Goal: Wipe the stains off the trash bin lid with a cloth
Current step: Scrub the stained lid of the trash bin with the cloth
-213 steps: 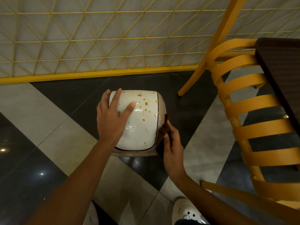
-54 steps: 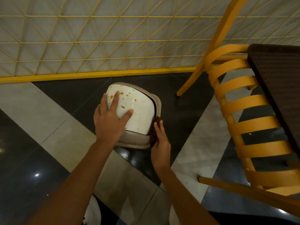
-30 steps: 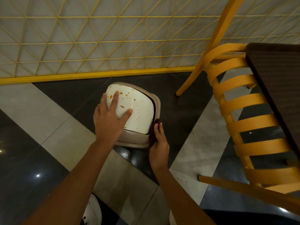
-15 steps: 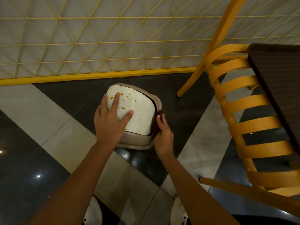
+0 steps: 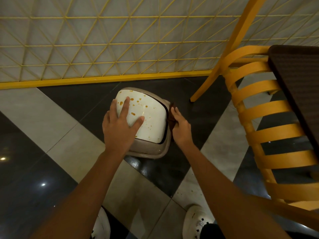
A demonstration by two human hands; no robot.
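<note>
A small beige trash bin stands on the tiled floor, and its white lid is speckled with orange-brown stains. My left hand lies flat on the left part of the lid with the fingers spread. My right hand holds a dark brown cloth against the bin's right edge, beside the lid. Much of the cloth is hidden by my fingers.
A yellow slatted chair and a dark table top crowd the right side. A yellow lattice fence runs along the back just behind the bin. My white shoes stand on the black and grey floor tiles below.
My right hand with the cloth has slid farther up along the bin's right edge. The left hand stays flat on the lid.
</note>
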